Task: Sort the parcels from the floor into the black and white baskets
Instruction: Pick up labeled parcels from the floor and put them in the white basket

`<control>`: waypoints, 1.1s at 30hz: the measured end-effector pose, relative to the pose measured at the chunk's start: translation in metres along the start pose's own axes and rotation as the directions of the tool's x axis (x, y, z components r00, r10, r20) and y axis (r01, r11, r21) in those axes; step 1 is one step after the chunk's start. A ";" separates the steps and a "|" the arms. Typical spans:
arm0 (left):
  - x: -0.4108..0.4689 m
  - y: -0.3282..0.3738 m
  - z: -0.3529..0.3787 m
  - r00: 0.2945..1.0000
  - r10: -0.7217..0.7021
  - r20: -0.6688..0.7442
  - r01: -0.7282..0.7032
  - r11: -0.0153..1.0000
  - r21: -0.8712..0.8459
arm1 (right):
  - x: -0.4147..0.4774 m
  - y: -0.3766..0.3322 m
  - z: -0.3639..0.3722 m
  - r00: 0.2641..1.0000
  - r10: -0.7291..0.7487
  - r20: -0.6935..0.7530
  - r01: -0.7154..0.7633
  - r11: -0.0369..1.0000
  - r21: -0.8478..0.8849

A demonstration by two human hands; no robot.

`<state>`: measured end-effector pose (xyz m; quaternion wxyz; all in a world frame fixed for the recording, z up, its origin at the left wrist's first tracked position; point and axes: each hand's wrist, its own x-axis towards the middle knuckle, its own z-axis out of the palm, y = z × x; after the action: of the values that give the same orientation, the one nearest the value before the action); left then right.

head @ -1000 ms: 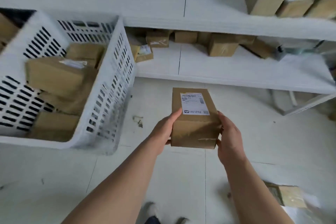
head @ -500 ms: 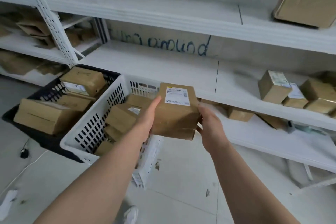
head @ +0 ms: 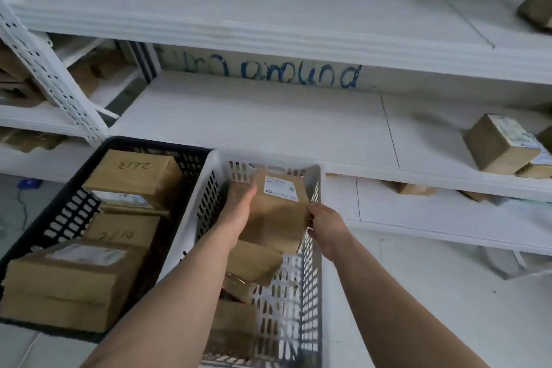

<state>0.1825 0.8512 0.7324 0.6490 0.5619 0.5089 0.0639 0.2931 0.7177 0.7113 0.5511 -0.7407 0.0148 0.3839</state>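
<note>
Shelves (head: pixel 268 116) behind; parcel (head: pixel 277 218) clasped between hands (head: pixel 239 212) (head: pixel 325 218) over white basket (head: pixel 312 293)

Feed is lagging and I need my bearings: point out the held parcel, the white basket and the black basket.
held parcel (head: pixel 277 218), head view, on its brown top face below the label.
white basket (head: pixel 268 160), head view, on its far rim.
black basket (head: pixel 59 218), head view, on its slotted left wall.

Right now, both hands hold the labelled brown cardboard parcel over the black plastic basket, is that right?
Not the black plastic basket: the head view shows the left hand and right hand holding the labelled brown cardboard parcel over the white plastic basket beside it.
</note>
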 end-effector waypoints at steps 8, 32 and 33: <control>0.057 -0.014 0.002 0.987 -0.129 0.091 0.099 0.953 0.285 | 0.029 0.000 0.022 0.986 0.085 -0.141 -0.087 0.996 -0.001; -0.041 0.001 0.099 0.912 0.399 0.094 -0.406 0.847 0.343 | -0.071 0.026 -0.088 0.934 0.004 -0.357 0.044 0.991 0.126; -0.053 -0.003 0.112 0.907 0.401 0.126 -0.419 0.844 0.334 | -0.084 0.034 -0.104 0.926 -0.001 -0.378 0.059 0.988 0.141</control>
<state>0.2377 0.7410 0.7445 0.5217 0.7662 0.3632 0.0941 0.2763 0.5851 0.7431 0.5977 -0.7575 0.1378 0.2236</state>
